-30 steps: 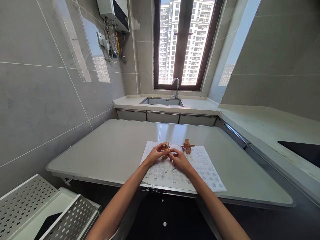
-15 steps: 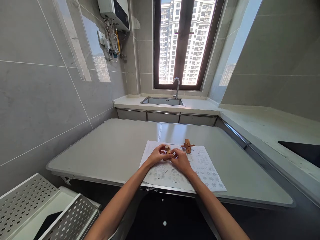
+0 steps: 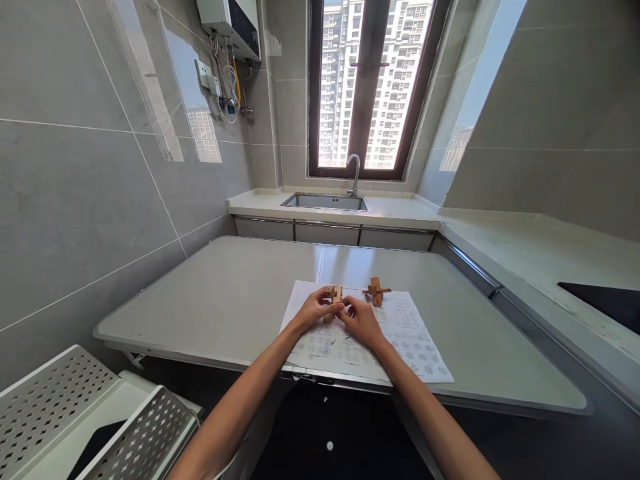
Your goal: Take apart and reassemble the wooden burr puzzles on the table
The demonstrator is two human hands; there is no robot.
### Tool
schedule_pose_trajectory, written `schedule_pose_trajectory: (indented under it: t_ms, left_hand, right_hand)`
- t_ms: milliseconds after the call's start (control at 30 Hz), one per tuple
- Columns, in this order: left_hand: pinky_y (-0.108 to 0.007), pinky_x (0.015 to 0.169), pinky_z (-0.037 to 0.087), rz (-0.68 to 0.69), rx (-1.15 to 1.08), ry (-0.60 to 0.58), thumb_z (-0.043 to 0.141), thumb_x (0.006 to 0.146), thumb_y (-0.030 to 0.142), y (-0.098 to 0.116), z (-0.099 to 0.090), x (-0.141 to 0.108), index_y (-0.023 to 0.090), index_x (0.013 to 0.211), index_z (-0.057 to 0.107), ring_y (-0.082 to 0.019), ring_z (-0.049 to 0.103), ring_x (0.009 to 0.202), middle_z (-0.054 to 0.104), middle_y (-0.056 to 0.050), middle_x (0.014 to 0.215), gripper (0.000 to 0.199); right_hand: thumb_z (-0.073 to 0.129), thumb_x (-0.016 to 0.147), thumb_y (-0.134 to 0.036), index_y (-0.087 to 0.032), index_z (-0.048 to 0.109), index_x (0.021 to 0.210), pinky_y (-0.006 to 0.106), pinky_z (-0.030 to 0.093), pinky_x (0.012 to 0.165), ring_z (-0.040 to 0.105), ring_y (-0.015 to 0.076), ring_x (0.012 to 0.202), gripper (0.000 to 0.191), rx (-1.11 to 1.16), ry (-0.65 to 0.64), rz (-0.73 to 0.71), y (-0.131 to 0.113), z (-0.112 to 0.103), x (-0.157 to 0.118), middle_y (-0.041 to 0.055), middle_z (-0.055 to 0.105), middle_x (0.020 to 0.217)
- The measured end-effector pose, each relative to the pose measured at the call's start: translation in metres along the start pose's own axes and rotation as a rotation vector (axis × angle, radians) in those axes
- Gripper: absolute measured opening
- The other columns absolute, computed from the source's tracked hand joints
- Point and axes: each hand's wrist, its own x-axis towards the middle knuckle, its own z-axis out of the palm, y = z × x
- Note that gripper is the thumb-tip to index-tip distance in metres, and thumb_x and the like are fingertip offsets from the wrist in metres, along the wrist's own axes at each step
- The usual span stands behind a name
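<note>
Left hand [image 3: 314, 309]: thumb and fingers closed on a small wooden block [image 3: 337, 294], lifted just over the sheet [image 3: 423, 350]. Right hand [image 3: 361, 320]: fingers drawn in narrow, tips right at the block's near end, beside the left thumb. Can't tell if they pinch a piece of their own or only steady the block; the tips overlap too much.

Block: pale face towards the right, darker parts on the left side, another bit of wood showing below the left fingers. Looks like more than one piece, but joints are too small to read. Can't tell whether that lower bit is attached.

Second wooden item, the cross [image 3: 377, 292], lies on the far part of the sheet, just beyond the right hand, no hand on it. Bars go across one another; can't tell if locked together or just stacked.

Progress, my judgement: partway. Block is in hand and being worked by the fingertips; it isn't set down and doesn't look finished. Cross is apart from it, not combined. How many pieces remain: can't tell.

Sheet lies on the table [image 3: 200, 300], near edge by the table's near edge, rows of small printed figures, too fine to read. Both forearms reach over the near edge.
</note>
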Motion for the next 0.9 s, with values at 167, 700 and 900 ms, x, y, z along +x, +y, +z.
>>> schedule_pose_trajectory:
  t_ms: [167, 700, 900]
  left_hand:
    - [-0.035, 0.087, 0.052, 0.029, -0.016, 0.067, 0.086, 0.074, 0.049, 0.0, -0.002, 0.001, 0.02, 0.128, 0.069, -0.022, 0.066, 0.096, 0.071, -0.007, 0.106, 0.063]
    - [-0.041, 0.095, 0.048, 0.081, 0.386, 0.317, 0.093, 0.062, 0.047, -0.021, -0.003, 0.007, 0.019, 0.109, 0.07, -0.028, 0.063, 0.107, 0.069, -0.01, 0.113, 0.059]
    - [-0.039, 0.09, 0.049, 0.114, 0.491, 0.198, 0.092, 0.061, 0.051, -0.023, -0.002, 0.004, 0.02, 0.109, 0.071, -0.027, 0.064, 0.101, 0.07, -0.008, 0.108, 0.061]
  right_hand:
    - [0.067, 0.086, -0.046, -0.024, 0.07, 0.082, 0.031, 0.047, 0.064, 0.06, 0.0186, 0.062, 0.022, -0.008, -0.035, 0.019, -0.004, -0.001, -0.002, 0.0027, 0.074, 0.081]
    - [0.063, 0.085, -0.048, -0.024, 0.066, 0.078, 0.035, 0.049, 0.069, 0.069, 0.0254, 0.07, 0.026, -0.093, 0.208, 0.25, 0.021, -0.003, 0.004, 0.0063, 0.075, 0.076]
    - [0.063, 0.084, -0.046, -0.025, 0.063, 0.076, 0.034, 0.049, 0.067, 0.069, 0.0244, 0.068, 0.022, -0.096, 0.246, 0.272, 0.021, -0.004, 0.005, 0.0041, 0.074, 0.074]
